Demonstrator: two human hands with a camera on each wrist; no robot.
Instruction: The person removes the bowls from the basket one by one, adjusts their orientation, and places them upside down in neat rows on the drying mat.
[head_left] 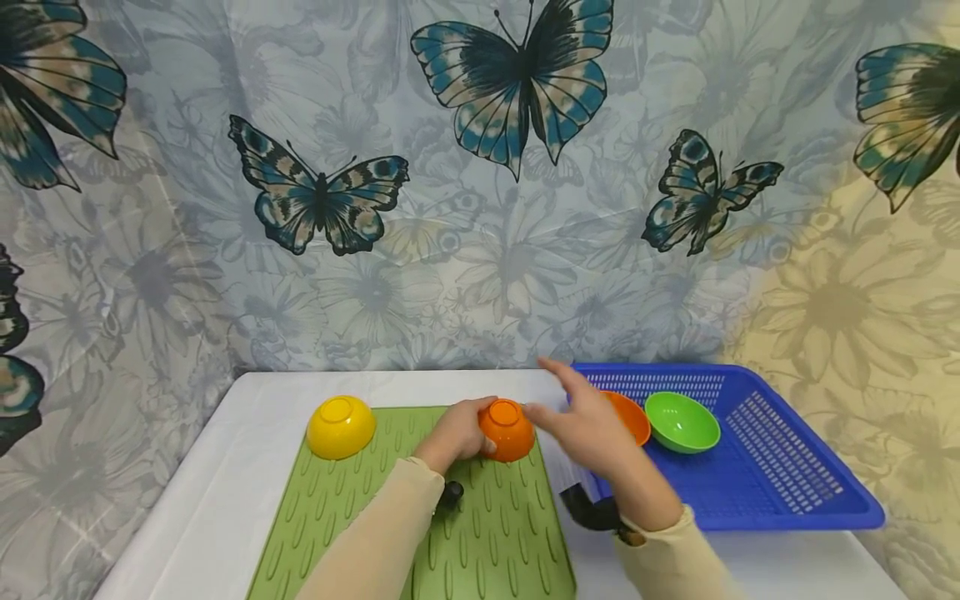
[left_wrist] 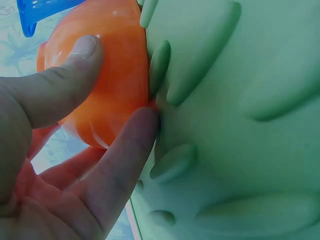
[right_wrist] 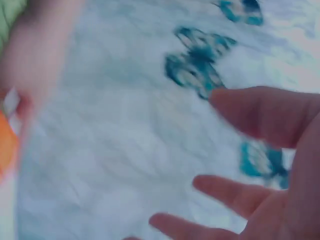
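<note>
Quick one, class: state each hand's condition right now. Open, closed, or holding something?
Left hand: holding the upturned orange bowl on the green mat.
Right hand: open, fingers spread, holding nothing.

So the table (head_left: 240, 475) was white

A green mat (head_left: 495, 517) with long raised bumps lay flat toward the left, and a blue basket (head_left: 765, 483) with perforated sides sat over on the right, with a narrow strip of white showing between them
</note>
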